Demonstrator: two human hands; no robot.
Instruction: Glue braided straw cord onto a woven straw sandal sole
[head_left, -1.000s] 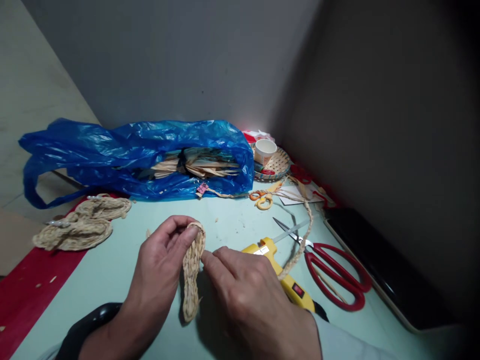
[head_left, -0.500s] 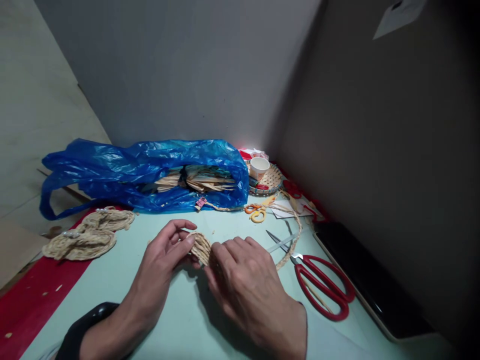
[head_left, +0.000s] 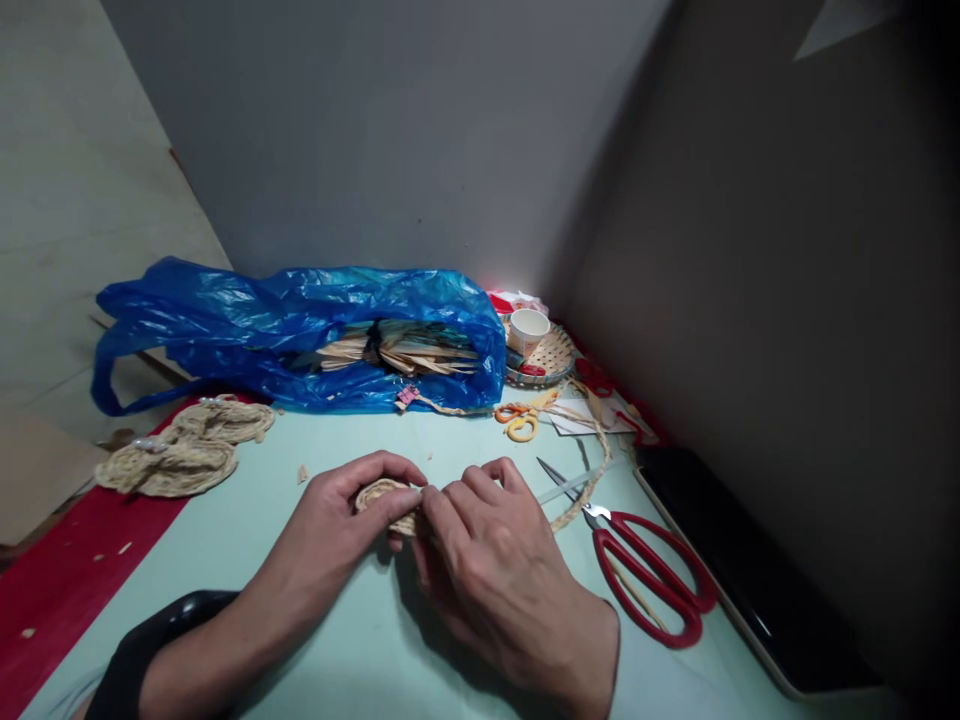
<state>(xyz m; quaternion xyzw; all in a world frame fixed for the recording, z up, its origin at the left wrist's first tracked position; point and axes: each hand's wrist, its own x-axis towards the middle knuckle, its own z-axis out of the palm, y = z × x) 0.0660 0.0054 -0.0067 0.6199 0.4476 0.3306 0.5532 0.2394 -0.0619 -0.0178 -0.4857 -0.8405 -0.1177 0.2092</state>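
Note:
A small woven straw sole lies low over the pale green table, held between both hands. My left hand curls round its left end, thumb and fingers closed on it. My right hand covers its right part, fingers bent and pinching the straw. A braided straw cord trails from under my right hand toward the back right. The yellow glue gun is hidden beneath my right hand.
Red-handled scissors lie at the right. A blue plastic bag of straw strips sits at the back. Two woven straw soles rest at the left on red cloth. A paper cup stands in a small woven basket; orange scissors nearby.
The straw sole has gone from standing on edge to lying flat and low. Both hands moved down and closer together over it, now hiding the glue gun.

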